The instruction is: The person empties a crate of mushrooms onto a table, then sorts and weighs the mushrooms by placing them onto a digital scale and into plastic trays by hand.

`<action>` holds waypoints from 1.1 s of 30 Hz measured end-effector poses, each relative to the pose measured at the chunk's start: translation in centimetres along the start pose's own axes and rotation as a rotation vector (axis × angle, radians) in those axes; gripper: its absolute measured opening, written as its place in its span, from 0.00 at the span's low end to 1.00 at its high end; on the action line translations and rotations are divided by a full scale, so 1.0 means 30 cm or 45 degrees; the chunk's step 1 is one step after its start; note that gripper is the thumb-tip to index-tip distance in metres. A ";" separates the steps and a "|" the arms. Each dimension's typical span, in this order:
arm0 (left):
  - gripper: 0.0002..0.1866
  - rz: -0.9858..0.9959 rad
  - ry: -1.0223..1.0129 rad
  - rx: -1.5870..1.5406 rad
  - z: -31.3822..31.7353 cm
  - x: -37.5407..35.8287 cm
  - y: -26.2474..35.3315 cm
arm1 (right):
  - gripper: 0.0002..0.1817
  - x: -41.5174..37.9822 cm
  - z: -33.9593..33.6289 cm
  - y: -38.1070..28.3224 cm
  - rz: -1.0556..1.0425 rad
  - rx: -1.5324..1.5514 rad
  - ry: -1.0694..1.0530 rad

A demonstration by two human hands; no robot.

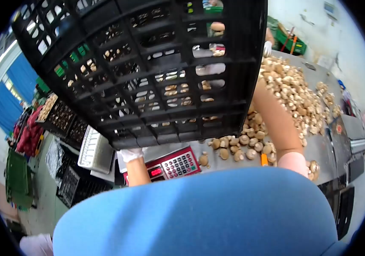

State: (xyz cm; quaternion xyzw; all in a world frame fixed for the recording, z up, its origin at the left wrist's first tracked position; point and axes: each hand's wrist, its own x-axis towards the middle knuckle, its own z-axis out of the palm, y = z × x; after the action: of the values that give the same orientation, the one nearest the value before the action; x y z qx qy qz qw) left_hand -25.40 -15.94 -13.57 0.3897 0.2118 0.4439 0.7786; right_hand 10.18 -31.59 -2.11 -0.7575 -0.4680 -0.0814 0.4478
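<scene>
A big black lattice crate is tipped up in front of me over a steel table heaped with brown mushrooms. My left hand, in a white glove, grips the crate's lower edge. My bare right forearm runs up behind the crate's right side. My right hand shows only as a white glove through the crate's openings, against its wall. More mushrooms show through the lattice, and loose ones lie just below the crate.
A red scale with a keypad sits under the crate, a white tray to its left. Stacked black crates, red net bags and a green bin stand at left. Another person's gloved hand works at the table's far end.
</scene>
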 end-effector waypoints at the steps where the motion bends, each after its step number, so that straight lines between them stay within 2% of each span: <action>1: 0.27 -0.050 -0.033 0.023 -0.001 -0.041 -0.036 | 0.13 -0.051 0.048 0.044 0.066 -0.039 -0.068; 4: 0.27 -0.243 -0.163 0.146 -0.005 -0.168 -0.162 | 0.13 -0.098 0.144 0.098 0.150 -0.125 -0.186; 8: 0.27 -0.584 -0.449 0.411 -0.038 -0.340 -0.314 | 0.13 0.003 0.119 0.052 0.138 -0.244 -0.177; 9: 0.27 -0.674 -0.531 0.483 -0.056 -0.382 -0.339 | 0.13 0.014 0.057 0.011 0.093 -0.311 -0.103; 10: 0.27 -0.765 -0.615 0.552 -0.076 -0.424 -0.364 | 0.13 0.005 -0.014 -0.015 0.026 -0.428 0.085; 12: 0.27 -0.947 -0.793 0.709 -0.139 -0.507 -0.391 | 0.21 -0.265 -0.246 -0.126 0.006 -0.554 0.516; 13: 0.27 -1.026 -0.867 0.786 -0.171 -0.537 -0.394 | 0.27 -0.373 -0.335 -0.176 -0.013 0.527 0.316; 14: 0.27 -1.090 -0.949 0.845 -0.191 -0.568 -0.402 | 0.35 -0.483 -0.422 -0.227 0.106 1.596 0.228; 15: 0.27 -1.155 -1.031 0.898 -0.212 -0.598 -0.403 | 0.42 -0.605 -0.443 -0.260 -0.341 2.006 -0.014; 16: 0.27 -1.223 -1.101 0.954 -0.239 -0.626 -0.400 | 0.42 -0.645 -0.449 -0.266 -0.283 1.921 -0.067; 17: 0.27 -1.282 -1.184 1.004 -0.255 -0.650 -0.401 | 0.42 -0.691 -0.455 -0.333 -0.280 1.897 -0.005; 18: 0.27 -1.340 -1.268 1.064 -0.274 -0.662 -0.390 | 0.35 -0.725 -0.445 -0.453 -0.164 1.234 0.455; 19: 0.28 -1.394 -1.348 1.107 -0.277 -0.680 -0.389 | 0.33 -0.771 -0.436 -0.510 -0.062 0.953 0.662; 22: 0.28 -1.487 -1.579 1.163 -0.271 -0.727 -0.389 | 0.28 -0.738 -0.357 -0.518 -0.026 0.729 1.054; 24: 0.28 -1.493 -1.740 1.145 -0.212 -0.761 -0.423 | 0.21 -0.650 -0.318 -0.471 0.016 0.534 1.147; 27: 0.28 -1.472 -1.947 1.059 -0.089 -0.822 -0.506 | 0.22 -0.785 -0.444 -0.596 0.115 0.732 0.936; 28: 0.28 -1.480 -2.004 1.040 -0.073 -0.842 -0.526 | 0.25 -0.767 -0.453 -0.585 0.172 0.507 0.997; 29: 0.28 -1.490 -2.066 1.023 -0.059 -0.854 -0.538 | 0.34 -0.802 -0.466 -0.603 0.096 0.609 1.044; 31: 0.28 -1.523 -2.175 1.012 -0.069 -0.869 -0.546 | 0.38 -0.831 -0.484 -0.622 0.013 0.625 1.115; 33: 0.28 -1.543 -2.228 1.037 -0.094 -0.850 -0.530 | 0.42 -0.858 -0.509 -0.641 0.072 0.485 1.158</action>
State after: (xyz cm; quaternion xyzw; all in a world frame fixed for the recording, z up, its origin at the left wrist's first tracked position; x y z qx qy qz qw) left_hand -32.10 -41.40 -28.33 0.6231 -0.1223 -0.5310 0.5611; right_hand -14.47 -56.40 4.47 -0.5622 -0.2110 -0.3047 0.7393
